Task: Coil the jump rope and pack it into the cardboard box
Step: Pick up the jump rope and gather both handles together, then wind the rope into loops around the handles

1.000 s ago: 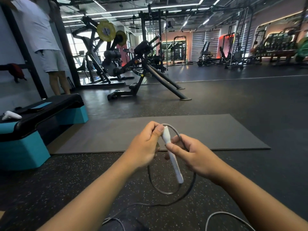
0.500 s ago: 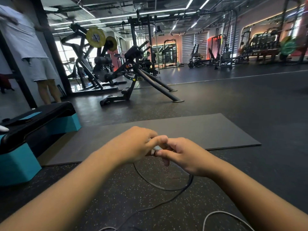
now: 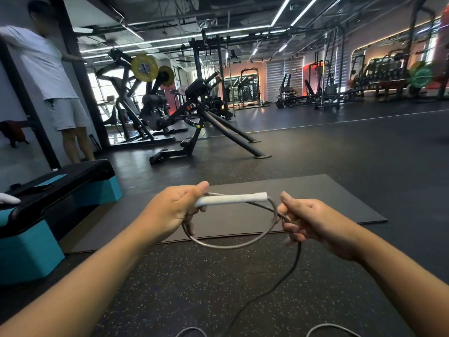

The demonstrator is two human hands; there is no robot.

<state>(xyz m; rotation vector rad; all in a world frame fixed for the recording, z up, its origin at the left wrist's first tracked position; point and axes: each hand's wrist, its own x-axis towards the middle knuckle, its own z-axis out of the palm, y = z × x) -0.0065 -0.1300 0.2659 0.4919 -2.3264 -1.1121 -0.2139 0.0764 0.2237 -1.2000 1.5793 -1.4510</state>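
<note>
A: What are the hands doing?

B: The left hand (image 3: 170, 210) holds one end of the white handle (image 3: 230, 198). Its fingers (image 3: 200, 209) are closed around it. The handle lies flat now, pointing to the right. A second ago it hung down between both hands.

A: And the other hand?

B: The right hand (image 3: 313, 222) has let go of the handle. It has moved out to the right. Its fingers (image 3: 288, 203) are pinched narrow on the grey rope (image 3: 218, 245).

A: So where is the jump rope?

B: Up in the air, between the two hands, above the dark floor (image 3: 206, 288). One round loop hangs below the handle. The rest runs down from the right hand and lies on the floor near the person.

A: Is the job nearly done?

B: No, I think it has only begun. There is one loop, and lots of rope is left. Pulling the hands apart made the loop wider, so I guess more loops come next.

A: Where is the cardboard box?

B: I cannot see it. I only see a grey mat (image 3: 315, 203) and a blue step (image 3: 36, 239).
</note>
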